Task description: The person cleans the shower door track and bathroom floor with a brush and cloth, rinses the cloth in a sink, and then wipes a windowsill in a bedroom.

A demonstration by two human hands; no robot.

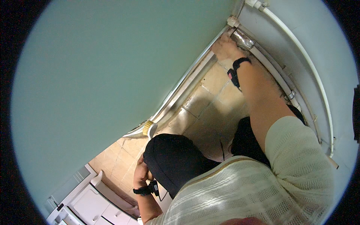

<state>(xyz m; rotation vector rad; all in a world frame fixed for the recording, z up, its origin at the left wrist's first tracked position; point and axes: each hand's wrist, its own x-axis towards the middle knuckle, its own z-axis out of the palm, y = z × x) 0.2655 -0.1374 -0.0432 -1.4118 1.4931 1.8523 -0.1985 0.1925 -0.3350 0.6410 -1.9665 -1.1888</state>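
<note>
My right hand reaches far forward into the corner, where the bottom rail of a pale green panel meets the pipes. Its fingers are bent and blurred at the corner, so whether they hold anything is unclear. Beside my left knee, my left hand is closed, partly hidden by the black trouser leg. Just beyond that knee a scrub brush with yellow bristles and a white head shows against the panel's lower edge. Its handle runs down behind the knee toward my left hand, which appears to grip it.
White pipes run along the wall on the right, one wrapped in shiny foil. Beige floor tiles lie between panel and pipes. A white cabinet with drawers stands at the lower left.
</note>
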